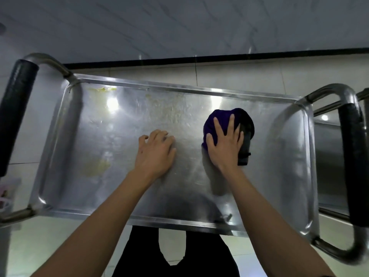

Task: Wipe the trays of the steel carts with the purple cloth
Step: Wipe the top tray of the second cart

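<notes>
The steel tray (179,196) is mostly open surface; its left half lies free for passing. On the right half the purple cloth (221,120) and the right hand (225,144) take room. Raised rims and two black-padded handles (16,108) close both ends.

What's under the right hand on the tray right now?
The right hand presses flat on the bunched purple cloth, which lies on the steel tray. A dark object shows beside the hand; I cannot tell what it is. The tray surface beneath the cloth is hidden.
</notes>
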Available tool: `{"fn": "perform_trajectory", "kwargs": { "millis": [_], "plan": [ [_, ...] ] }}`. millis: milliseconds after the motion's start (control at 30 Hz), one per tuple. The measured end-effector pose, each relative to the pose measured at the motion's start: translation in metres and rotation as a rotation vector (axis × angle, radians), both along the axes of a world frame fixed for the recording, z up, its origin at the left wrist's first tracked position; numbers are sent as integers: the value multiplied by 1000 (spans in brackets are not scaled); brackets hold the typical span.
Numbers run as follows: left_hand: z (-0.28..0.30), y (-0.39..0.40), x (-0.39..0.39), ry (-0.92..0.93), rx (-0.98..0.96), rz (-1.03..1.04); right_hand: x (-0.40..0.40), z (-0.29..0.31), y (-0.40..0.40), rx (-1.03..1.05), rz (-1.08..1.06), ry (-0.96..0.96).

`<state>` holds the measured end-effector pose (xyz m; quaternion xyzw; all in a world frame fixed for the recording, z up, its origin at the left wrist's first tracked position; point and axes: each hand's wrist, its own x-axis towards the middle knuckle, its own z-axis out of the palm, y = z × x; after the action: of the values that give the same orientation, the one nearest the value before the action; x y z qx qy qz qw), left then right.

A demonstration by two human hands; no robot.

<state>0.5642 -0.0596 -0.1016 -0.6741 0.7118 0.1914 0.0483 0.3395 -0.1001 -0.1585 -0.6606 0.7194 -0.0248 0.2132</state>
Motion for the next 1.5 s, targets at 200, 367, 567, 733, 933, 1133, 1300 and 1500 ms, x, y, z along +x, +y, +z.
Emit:
{"fn": "perform_trajectory", "kwargs": {
  "millis": [200, 367, 567, 733, 933, 1133, 1300, 1500],
  "plan": [
    [-4, 1, 42, 30, -4, -27, 62, -1, -24, -1, 49, -15],
    [-8, 1, 104, 28, -9, 32, 112, -3, -40, -16, 55, -22],
    [-5, 1, 183, -11, -45, 166, 173, -1, -51, -22, 75, -21],
    [-5, -3, 236, -8, -57, 274, 229, -3, -59, -41, 130, -30],
    [-17, 7, 271, -18, -41, 436, 296, -7, -68, -52, 216, -32],
    [-28, 22, 278, 12, -36, 431, 373, -7, -74, -44, 392, -51],
    [-34, 27, 282, 19, -52, 414, 433, -2, -89, -19, 563, -92],
    [-33, 26, 281, -7, 6, 396, 430, -1, -90, -19, 624, -77]
  ]
}}
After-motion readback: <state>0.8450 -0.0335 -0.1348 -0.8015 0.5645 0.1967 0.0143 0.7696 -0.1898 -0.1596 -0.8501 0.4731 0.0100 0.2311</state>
